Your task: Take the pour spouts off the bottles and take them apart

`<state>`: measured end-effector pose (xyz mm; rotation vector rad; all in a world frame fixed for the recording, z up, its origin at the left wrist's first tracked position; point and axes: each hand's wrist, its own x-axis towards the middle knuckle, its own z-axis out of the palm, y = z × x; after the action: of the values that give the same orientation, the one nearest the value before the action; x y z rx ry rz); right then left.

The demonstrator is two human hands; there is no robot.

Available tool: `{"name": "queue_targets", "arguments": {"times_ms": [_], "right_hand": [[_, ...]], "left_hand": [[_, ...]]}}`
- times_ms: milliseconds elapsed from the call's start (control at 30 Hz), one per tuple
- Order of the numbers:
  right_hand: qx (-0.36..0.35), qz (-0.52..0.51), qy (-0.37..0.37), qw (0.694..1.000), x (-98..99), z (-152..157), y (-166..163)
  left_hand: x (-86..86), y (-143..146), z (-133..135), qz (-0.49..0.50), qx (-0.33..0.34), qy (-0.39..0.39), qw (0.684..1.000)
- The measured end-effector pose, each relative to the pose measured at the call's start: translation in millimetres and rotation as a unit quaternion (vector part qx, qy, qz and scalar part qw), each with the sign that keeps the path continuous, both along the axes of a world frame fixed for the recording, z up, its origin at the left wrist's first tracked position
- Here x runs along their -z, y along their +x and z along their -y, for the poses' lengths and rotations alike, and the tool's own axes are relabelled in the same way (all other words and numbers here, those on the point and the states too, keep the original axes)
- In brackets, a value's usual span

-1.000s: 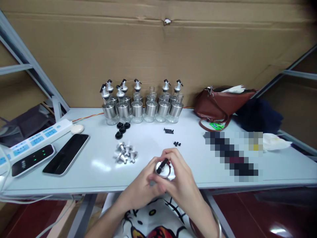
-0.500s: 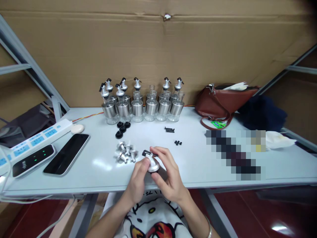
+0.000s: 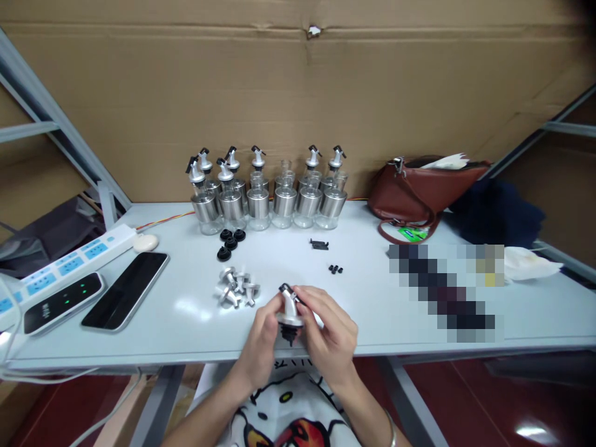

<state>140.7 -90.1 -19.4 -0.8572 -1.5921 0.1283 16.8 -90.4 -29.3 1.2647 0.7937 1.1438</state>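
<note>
Between my two hands, near the table's front edge, is a silver pourer spout point(image 3: 290, 310) with a black flip lid on top and a black ribbed stopper below. My left hand point(image 3: 261, 338) grips its left side with thumb and fingers. From the right, my right hand point(image 3: 329, 329) pinches it near the lid. Several loose silver spout tops point(image 3: 239, 285) lie just beyond my left hand. Behind them sit several black stoppers point(image 3: 230, 242). Small black lid pieces point(image 3: 319, 244) and tiny black caps point(image 3: 335, 269) rest beyond my right hand.
Glass bottles with steel bands point(image 3: 285, 202) stand in two rows at the back, several topped with spouts. On the left are a phone point(image 3: 126, 290), a Wi-Fi device point(image 3: 64, 302) and a power strip point(image 3: 69, 261). A brown handbag point(image 3: 419, 189) is at the back right.
The spout has turned upright in my hands, so its black ribbed stopper now shows underneath. My right hand has shifted slightly right and down, its fingers closing in around the lid.
</note>
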Motion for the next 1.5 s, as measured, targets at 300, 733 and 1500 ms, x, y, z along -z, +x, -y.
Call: {"name": "queue_targets", "arguments": {"times_ms": [300,733,1500], "right_hand": [[0.001,0.066,-0.002,0.998,1.5,-2.0,0.8],[-0.047,0.075,-0.064,0.994,1.0,-6.1,3.6],[-0.018,0.083,-0.048,0.995,6.7,-5.9,2.2]], "left_hand": [[-7.0,3.1,-0.3,-0.112,-0.034,0.058,0.991],[-10.7,-0.7,1.7,-0.117,0.031,0.073,0.99],[-10.0,-6.2,1.4,-0.114,0.057,0.052,0.991]]}}
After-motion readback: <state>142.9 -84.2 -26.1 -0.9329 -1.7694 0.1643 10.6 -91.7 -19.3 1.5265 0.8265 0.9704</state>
